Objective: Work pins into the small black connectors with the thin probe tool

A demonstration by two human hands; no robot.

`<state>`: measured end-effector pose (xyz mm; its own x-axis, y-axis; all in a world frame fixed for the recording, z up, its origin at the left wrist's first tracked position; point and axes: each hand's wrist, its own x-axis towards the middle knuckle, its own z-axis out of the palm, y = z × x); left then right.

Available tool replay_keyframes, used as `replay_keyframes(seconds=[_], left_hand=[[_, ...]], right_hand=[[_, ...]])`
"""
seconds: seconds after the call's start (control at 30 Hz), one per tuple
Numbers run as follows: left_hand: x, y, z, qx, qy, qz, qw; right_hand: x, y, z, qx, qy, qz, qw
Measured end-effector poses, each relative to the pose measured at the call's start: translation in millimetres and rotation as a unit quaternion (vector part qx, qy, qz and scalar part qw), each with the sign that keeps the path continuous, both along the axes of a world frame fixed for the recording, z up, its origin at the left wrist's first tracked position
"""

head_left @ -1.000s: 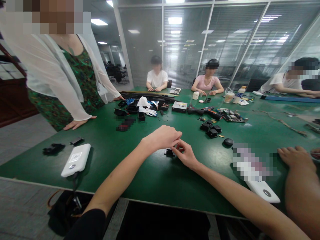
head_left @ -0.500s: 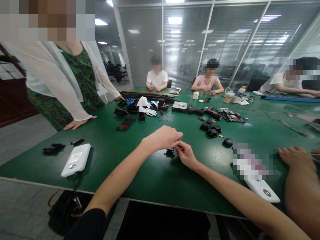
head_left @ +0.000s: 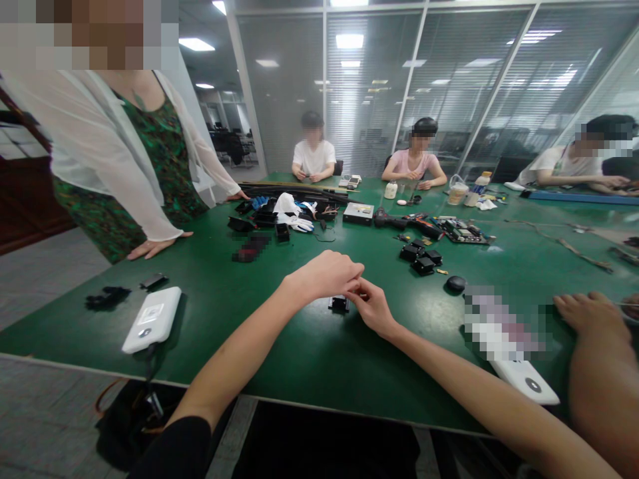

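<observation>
Above the middle of the green table, my left hand (head_left: 333,274) is curled closed with its knuckles up; what its fingers hold, if anything, is hidden. The thumb and fingers of my right hand (head_left: 372,306) are pinched together and meet the left fingertips. Whatever lies in that pinch is too small or too covered to make out. Just beneath my left hand stands a small black boxy part (head_left: 339,304), its upper side covered by the hand. I cannot tell whether my fingers touch it.
Several black boxes (head_left: 423,261) and a black mouse (head_left: 455,285) lie ahead to the right. White power banks rest at left (head_left: 152,319) and right (head_left: 529,380). Gloves (head_left: 294,216), a power drill (head_left: 392,218) and a circuit board (head_left: 466,230) lie farther back. Other people surround the table.
My right hand has shifted very slightly left and up against the left fingertips. The left hand and the black part stay in place.
</observation>
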<state>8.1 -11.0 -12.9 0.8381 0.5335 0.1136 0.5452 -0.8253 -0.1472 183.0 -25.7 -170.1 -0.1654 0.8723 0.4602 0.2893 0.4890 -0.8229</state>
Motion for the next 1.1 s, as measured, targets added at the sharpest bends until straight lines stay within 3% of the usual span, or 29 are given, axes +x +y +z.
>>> replay_keyframes(seconds=[0.4,0.7,1.1], left_hand=[[0.6,1.6,-1.0,0.005,0.009,0.008,1.000],[1.2,1.2,-1.8,0.003,-0.001,0.005,1.000],[1.0,0.8,-1.4,-0.002,0.006,0.006,1.000]], right_hand=[[-1.4,-6.9,6.8,0.018,-0.015,0.050,0.998],[0.3,1.8,-2.0,-0.003,0.002,-0.005,1.000],[-1.4,-5.1,5.9,0.037,-0.012,0.059,0.998]])
